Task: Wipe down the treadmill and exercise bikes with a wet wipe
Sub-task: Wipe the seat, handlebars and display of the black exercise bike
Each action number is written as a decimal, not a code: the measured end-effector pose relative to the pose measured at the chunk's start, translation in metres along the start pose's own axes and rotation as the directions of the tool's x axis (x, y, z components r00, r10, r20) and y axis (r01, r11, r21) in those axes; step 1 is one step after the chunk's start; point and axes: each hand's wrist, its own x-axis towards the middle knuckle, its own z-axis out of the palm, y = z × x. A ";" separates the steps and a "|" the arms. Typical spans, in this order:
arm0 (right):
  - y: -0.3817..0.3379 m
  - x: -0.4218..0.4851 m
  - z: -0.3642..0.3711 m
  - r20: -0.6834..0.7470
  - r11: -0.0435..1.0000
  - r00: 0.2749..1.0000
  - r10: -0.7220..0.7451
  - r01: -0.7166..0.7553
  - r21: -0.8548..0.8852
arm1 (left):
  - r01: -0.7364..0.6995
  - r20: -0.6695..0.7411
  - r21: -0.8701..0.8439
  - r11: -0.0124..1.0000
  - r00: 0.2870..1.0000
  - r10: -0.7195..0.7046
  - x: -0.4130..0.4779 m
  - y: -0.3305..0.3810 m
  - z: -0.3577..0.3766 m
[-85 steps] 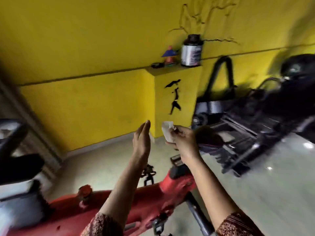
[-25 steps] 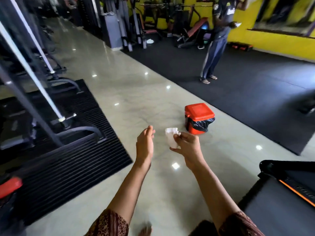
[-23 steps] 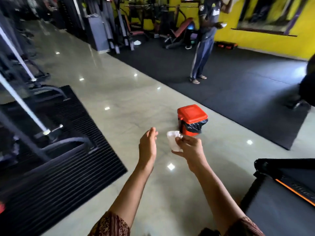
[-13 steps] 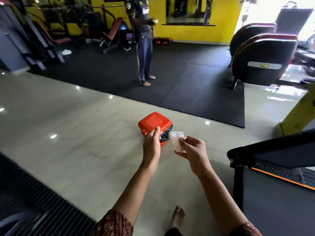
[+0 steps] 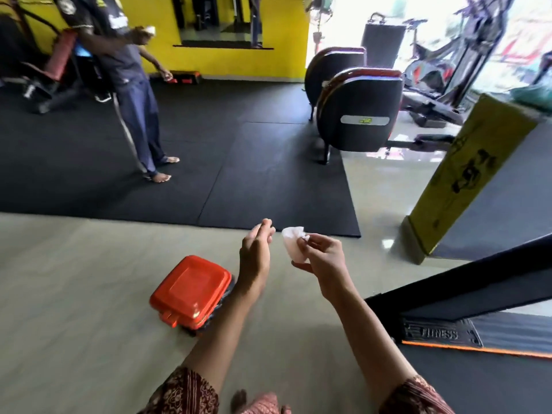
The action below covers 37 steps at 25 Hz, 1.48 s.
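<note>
Wipe (image 5: 294, 245), white and crumpled, is pinched between thumb and fingertips of the right hand (image 5: 321, 258), above the floor (image 5: 74, 294). Left hand (image 5: 255, 252) is beside it, fingers straight, holding nothing. Orange bin (image 5: 191, 289) stands on the floor by the left forearm, lid closed, contents hidden. Treadmill (image 5: 493, 380) lies lower right.

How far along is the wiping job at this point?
Hard to say what is done: no machine shows wipe marks. In hand, the right hand pinches a crumpled wipe while the left hand hangs open near the orange bin, its lid closed. The treadmill at the right is untouched; wiping may remain, or the wipe may be bound for the bin.
</note>
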 end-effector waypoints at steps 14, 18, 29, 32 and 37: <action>-0.054 0.346 -0.053 -0.506 0.992 0.862 -0.019 0.081 0.101 | 0.020 0.481 0.143 0.990 0.872 -0.087 0.355 0.057 0.195; -0.057 0.447 -0.099 -0.601 0.984 0.799 0.013 0.098 0.152 | 0.033 0.530 0.177 0.984 0.839 -0.124 0.438 0.053 0.272; -0.170 0.753 -0.234 -0.566 0.975 0.824 0.008 0.119 0.188 | -0.019 0.554 0.142 0.990 0.830 -0.063 0.675 0.123 0.527; -0.176 0.827 -0.276 -0.579 0.981 0.814 0.050 0.070 0.183 | 0.030 0.554 0.156 0.987 0.825 -0.113 0.734 0.116 0.594; -0.216 0.985 -0.372 -0.688 0.973 0.725 0.046 0.124 0.197 | 0.000 0.661 0.149 0.989 0.744 -0.100 0.850 0.137 0.750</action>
